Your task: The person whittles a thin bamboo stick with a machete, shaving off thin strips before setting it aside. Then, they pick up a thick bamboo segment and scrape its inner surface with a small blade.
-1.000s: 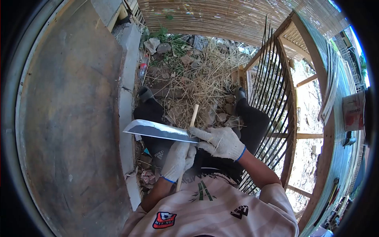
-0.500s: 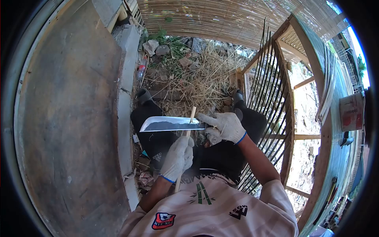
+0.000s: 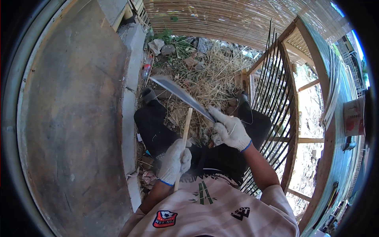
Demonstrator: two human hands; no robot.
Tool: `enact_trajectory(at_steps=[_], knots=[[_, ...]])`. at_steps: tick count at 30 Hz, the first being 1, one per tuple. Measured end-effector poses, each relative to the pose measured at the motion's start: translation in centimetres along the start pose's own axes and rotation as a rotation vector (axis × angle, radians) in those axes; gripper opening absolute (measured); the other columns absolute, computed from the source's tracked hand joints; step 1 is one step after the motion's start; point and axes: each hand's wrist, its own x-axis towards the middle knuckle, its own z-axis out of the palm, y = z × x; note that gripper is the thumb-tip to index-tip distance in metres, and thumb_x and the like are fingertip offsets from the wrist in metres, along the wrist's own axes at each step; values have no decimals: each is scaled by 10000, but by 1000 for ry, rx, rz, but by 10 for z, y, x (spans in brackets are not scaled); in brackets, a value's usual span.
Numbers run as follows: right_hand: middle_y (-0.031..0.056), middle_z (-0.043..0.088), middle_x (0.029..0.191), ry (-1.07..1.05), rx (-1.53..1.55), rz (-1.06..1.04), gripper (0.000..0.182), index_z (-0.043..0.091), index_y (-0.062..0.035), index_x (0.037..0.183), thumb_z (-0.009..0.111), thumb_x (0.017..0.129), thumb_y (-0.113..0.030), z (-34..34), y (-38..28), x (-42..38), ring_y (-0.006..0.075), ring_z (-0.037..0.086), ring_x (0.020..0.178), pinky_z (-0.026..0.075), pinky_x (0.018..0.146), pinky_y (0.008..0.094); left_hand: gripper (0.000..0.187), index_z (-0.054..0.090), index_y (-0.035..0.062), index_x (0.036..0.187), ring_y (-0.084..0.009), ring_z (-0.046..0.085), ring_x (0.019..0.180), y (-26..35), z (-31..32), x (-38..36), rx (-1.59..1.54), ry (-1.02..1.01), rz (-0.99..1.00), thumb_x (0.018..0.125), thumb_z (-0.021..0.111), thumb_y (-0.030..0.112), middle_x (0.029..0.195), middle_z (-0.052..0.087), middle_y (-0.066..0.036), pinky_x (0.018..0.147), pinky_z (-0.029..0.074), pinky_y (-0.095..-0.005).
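My left hand (image 3: 173, 161), in a white knitted glove with a blue cuff, is closed around a thin pale bamboo stick (image 3: 187, 122). The stick stands nearly upright in view, its lower end reaching my shirt. My right hand (image 3: 233, 130), gloved the same way, grips a machete (image 3: 181, 94) near the base of its blade, with the index finger laid along it. The handle is mostly hidden by the hand. The broad blade slants up and left, its tip beyond the stick and apart from it.
On the left lies a large brown board (image 3: 75, 118) beside a concrete ledge (image 3: 132, 102). Straw (image 3: 213, 75) and stones (image 3: 157, 46) cover the ground between my feet. A slatted wooden frame (image 3: 272, 91) stands at right, with a red-and-white container (image 3: 354, 116) past it. A bamboo screen (image 3: 205, 19) hangs ahead.
The machete has come off the bamboo stick and swung from level to tilted, its tip raised away. My right hand has shifted slightly right and down; the left still holds the stick.
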Motion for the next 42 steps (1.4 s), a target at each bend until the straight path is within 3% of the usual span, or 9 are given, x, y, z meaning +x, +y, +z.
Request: enact_trajectory(at_steps=[2, 10, 17, 20, 24, 27, 29, 39, 42], knots=[[178, 767, 1084, -204, -110, -106, 675, 459, -175, 1603, 684, 995, -362, 11, -16, -7, 396, 750, 922, 599, 800, 459, 324, 593, 89, 1137, -115, 398, 382, -1, -2, 4, 76, -35, 51, 1135, 489, 395, 592, 458, -5, 343, 307, -275], [155, 758, 968, -332, -331, -204, 845, 378, -129, 1634, 666, 964, -555, 26, -15, -4, 385, 736, 809, 576, 709, 483, 222, 615, 105, 1144, -103, 419, 382, -14, -10, 10, 176, 58, 81, 1132, 538, 313, 589, 459, 19, 331, 309, -270], [155, 751, 941, -81, -339, -359, 909, 392, -120, 1622, 679, 917, -617, 38, 16, -1, 383, 737, 807, 567, 693, 483, 242, 600, 113, 1079, -93, 390, 377, -11, 1, 11, 88, 86, 45, 1134, 532, 338, 579, 417, 41, 332, 291, -273], [173, 766, 1039, -185, -397, -283, 893, 385, -120, 1631, 740, 911, -513, 32, 21, 3, 407, 735, 838, 591, 756, 478, 258, 572, 119, 1030, -84, 359, 376, -3, 7, 2, 55, 60, 30, 1135, 525, 350, 575, 391, 49, 336, 269, -270], [178, 749, 910, 346, -369, 280, 569, 504, -62, 1528, 584, 1080, -404, -4, 87, 20, 337, 751, 858, 581, 761, 445, 292, 556, 118, 1050, -80, 319, 387, 4, -9, -39, 132, 116, 158, 1137, 504, 391, 575, 350, 52, 349, 261, -267], [100, 726, 835, 667, -48, 51, 502, 584, -42, 1438, 537, 1115, -423, -14, 124, 19, 203, 704, 769, 552, 694, 381, 309, 566, 115, 1070, -83, 325, 392, 6, -25, -38, 54, 71, 157, 1137, 496, 409, 583, 367, 49, 357, 285, -271], [11, 651, 772, 478, 420, 401, 498, 627, -34, 1354, 526, 1118, -460, -34, 121, 16, 96, 601, 710, 504, 638, 304, 315, 572, 112, 1082, -83, 331, 396, 13, -20, -26, -43, 12, 123, 1135, 498, 413, 586, 377, 47, 364, 293, -269], [3, 577, 741, 237, 1686, 852, 170, 618, -86, 1020, 558, 1062, -240, 114, 150, -27, 140, 543, 537, 495, 483, 310, 218, 586, 116, 1083, -86, 442, 482, 39, -16, 6, 15, -120, 127, 1110, 569, 331, 710, 490, 31, 427, 373, -251], [31, 584, 733, 97, 1596, 1029, 165, 578, -86, 907, 510, 1026, -179, 127, 172, -24, 162, 555, 551, 511, 498, 320, 226, 560, 128, 1033, -87, 449, 506, 48, -9, 12, 127, -138, 179, 1089, 608, 341, 723, 487, 26, 437, 379, -258]])
